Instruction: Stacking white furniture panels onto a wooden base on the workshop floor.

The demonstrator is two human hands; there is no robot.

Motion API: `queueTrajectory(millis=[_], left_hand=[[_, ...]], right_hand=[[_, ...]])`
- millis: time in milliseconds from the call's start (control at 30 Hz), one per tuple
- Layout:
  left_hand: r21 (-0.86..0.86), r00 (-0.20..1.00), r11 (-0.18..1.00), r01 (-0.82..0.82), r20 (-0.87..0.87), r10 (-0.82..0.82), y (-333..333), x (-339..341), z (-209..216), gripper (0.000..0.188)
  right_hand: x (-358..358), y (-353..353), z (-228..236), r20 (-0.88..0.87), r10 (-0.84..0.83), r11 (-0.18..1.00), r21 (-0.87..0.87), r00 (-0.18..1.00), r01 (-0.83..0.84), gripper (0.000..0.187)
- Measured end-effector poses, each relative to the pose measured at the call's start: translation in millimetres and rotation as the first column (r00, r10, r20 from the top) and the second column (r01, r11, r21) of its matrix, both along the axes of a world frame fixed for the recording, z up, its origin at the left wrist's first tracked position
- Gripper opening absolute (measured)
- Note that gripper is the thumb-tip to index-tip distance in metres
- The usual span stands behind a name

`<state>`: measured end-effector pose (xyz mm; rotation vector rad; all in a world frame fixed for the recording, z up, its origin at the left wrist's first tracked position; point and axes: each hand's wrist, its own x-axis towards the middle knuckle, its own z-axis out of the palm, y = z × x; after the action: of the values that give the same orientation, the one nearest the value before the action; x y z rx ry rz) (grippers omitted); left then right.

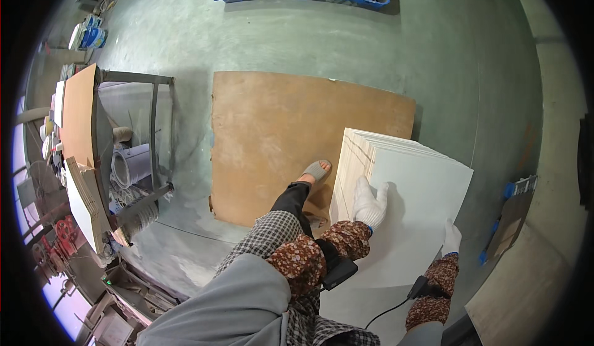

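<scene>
Scuffed, flat brown sheet [278, 123], centre. Stack of smooth white rectangular panels [421, 191], pale layered edges, lower right. Left hand [370, 205], knit-gloved, rests near its left edge, thumb spread from fingers. Right hand [451, 239], gloved, at its right edge; grip cannot be told.

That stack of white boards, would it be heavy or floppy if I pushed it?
The stack is probably heavy, since many boards are layered together. The top board looks flat, so it's likely stiff, not floppy. Its surface looks smooth, so it might slide a little.
</scene>
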<state>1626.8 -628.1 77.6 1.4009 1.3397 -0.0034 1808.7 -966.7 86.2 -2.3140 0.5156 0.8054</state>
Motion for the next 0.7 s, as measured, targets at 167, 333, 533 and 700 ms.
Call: queueTrajectory(millis=[167,333,533,700], left_hand=[[-0.144,0.993,0.986,0.081,0.1,-0.067,2,16,32,0.068],[0.738,0.912,0.614,0.28,-0.005,-0.411,44,35,22,0.067],[0.278,0.137,0.064,0.958,-0.253,-0.958,63,127,4,0.048],[0.347,-0.056,-0.11,0.931,-0.161,-0.985,66,212,-25,0.034]], right_hand=[[-2,-36,18,0.019,-0.032,0.99,-0.136,0.999,0.034,0.051],[-47,34,38,0.122,0.063,0.897,-0.441,0.99,-0.003,0.078],[-185,-11,32,0.446,-0.122,0.659,-0.632,0.887,0.408,0.094],[-250,8,43,0.263,-0.79,0.423,-0.42,0.554,0.803,0.096]])
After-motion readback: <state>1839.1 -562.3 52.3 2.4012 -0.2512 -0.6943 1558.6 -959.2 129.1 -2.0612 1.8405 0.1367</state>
